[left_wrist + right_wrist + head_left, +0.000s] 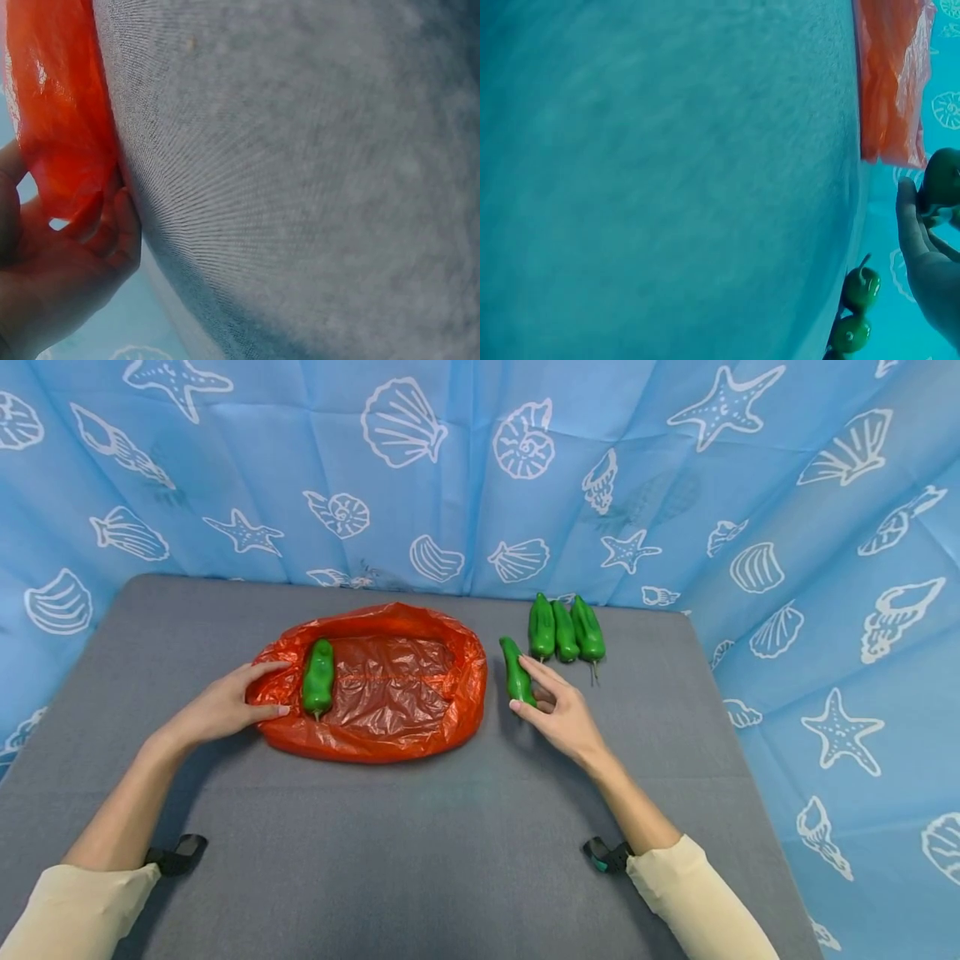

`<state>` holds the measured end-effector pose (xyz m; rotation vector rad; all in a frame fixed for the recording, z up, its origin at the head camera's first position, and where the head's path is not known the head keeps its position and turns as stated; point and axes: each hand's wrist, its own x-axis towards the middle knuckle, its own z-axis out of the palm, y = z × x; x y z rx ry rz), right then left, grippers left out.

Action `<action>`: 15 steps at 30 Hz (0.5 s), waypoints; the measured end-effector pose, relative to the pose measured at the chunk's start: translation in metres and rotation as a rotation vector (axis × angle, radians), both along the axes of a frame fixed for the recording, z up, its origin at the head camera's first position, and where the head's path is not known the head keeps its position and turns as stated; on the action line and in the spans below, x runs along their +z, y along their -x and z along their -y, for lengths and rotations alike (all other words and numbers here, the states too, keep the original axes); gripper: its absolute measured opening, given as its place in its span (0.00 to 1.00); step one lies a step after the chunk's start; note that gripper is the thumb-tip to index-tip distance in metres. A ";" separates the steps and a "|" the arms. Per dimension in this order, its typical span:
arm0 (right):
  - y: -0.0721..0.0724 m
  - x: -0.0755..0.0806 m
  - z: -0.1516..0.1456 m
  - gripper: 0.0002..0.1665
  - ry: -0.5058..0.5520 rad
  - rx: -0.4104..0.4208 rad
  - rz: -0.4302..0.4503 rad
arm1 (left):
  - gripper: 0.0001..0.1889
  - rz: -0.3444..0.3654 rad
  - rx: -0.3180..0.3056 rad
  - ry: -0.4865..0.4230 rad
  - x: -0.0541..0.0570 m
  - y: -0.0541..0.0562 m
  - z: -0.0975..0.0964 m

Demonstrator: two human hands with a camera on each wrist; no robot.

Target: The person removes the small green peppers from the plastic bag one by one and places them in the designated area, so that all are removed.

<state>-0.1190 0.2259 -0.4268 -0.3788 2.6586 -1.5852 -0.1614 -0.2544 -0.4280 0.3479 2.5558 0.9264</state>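
The right hand (561, 714) grips a green pepper (516, 668), with the thumb at its near end and the fingers along its right side. The pepper points away from the palm, its tip toward the far edge of the grey surface (420, 860) and leaning slightly left. In the right wrist view it is held up clear of the surface, though only part of it shows at the border of that view.

The left hand (217, 703) grips the left rim of a red plastic bag (375, 747), with the thumb and a finger lying over the rolled rim. In the left wrist view the plastic runs in between thumb and fingers; the view is cramped, so how firmly they close on it is hard to say.

Just beyond those fingertips, inside the bag at its left end, lies one pepper (318, 677), its stem toward the surface's near edge. The bag lies open, left of the middle of the surface and closer to the far edge than to the near one. The held pepper is just off the bag's right end.

Beyond the right hand, three peppers (566, 631) lie side by side by the far edge, toward the far right corner. A blue curtain (465, 485) with white shells and starfish hangs behind the far edge and along the right edge.
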 end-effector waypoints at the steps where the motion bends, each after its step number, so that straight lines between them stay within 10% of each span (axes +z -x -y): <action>1: -0.001 0.000 -0.002 0.39 -0.001 0.004 0.005 | 0.42 0.000 -0.001 0.002 0.000 0.000 0.000; 15: -0.012 -0.002 -0.026 0.40 -0.024 -0.032 0.026 | 0.42 -0.005 -0.004 0.004 -0.002 0.001 0.002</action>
